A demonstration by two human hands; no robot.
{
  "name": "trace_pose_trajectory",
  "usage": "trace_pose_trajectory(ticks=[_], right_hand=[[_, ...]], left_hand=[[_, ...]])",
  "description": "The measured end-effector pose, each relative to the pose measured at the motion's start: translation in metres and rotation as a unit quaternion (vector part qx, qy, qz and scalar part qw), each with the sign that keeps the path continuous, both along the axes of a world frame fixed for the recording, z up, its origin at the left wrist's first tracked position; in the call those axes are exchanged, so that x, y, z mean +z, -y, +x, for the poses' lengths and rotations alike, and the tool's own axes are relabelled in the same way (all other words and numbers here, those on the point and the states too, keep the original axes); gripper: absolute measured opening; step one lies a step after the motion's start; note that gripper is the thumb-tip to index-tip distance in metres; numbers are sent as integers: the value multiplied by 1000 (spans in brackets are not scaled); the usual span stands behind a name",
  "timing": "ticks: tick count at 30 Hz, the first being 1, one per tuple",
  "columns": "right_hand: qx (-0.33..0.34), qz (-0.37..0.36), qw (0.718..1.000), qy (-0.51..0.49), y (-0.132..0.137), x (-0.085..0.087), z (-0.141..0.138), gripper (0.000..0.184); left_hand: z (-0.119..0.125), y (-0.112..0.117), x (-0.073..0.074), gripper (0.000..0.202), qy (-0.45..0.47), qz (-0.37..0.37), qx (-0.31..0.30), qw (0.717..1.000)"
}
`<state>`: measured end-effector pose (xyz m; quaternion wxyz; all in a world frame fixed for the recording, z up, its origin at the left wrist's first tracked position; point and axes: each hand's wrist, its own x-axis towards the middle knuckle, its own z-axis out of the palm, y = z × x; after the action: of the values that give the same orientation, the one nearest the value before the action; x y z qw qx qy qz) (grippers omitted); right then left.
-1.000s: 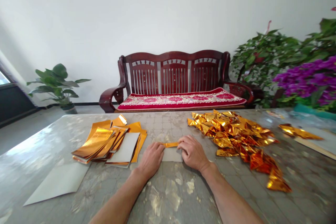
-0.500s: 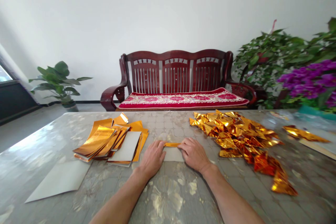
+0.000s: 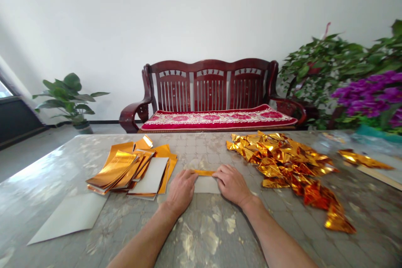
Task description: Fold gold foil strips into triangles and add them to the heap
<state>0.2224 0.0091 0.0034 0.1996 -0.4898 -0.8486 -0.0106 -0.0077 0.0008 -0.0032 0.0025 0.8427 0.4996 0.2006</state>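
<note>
A sheet of gold foil paper lies on the table with its pale side up. Its far edge is folded over as a narrow gold strip. My left hand is closed on the left end of that strip, fingertips pressed to the fold. At the other end, my right hand pinches the strip with bent fingers. The sheet's outer ends are hidden under both hands. Left of them is a loose pile of flat gold foil sheets. To the right lies a heap of folded gold foil pieces.
A single pale sheet rests at the left on the patterned table. Clear plastic wrapping and a lone gold piece lie at the far right. Beyond the table stands a wooden bench, with plants at the sides.
My left hand has slid slightly left along the folded strip, so a little more gold shows between the hands. My right hand stays almost in place.
</note>
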Motion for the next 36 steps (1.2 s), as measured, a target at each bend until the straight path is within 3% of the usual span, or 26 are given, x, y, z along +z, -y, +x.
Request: trace_pose_trajectory(ticks=[8,16,22,25,28,31,36], right_hand=[[-1,-3,1000,-2,-1,-1,0,24],[-3,-2,1000,-7,0,-1,-1,23],[-2,9,1000,-20,0,-2,-1,25],[19,30,998,-53,2,0,-2,25],[67,37,994,-72,6,5,-4,13],[97,6,994,-53,10,9,-5,11],[90,-32,995,0,12,17,-4,14]], left_hand=[[0,6,4,34,-22,23,25,999],[2,5,-2,40,-43,13,29,999],[4,4,-1,31,-42,15,26,999],[4,4,1,30,-47,14,17,999],[5,3,3,30,-50,10,9,999],[7,2,5,28,-64,10,11,998],[9,4,11,24,-76,20,13,997]])
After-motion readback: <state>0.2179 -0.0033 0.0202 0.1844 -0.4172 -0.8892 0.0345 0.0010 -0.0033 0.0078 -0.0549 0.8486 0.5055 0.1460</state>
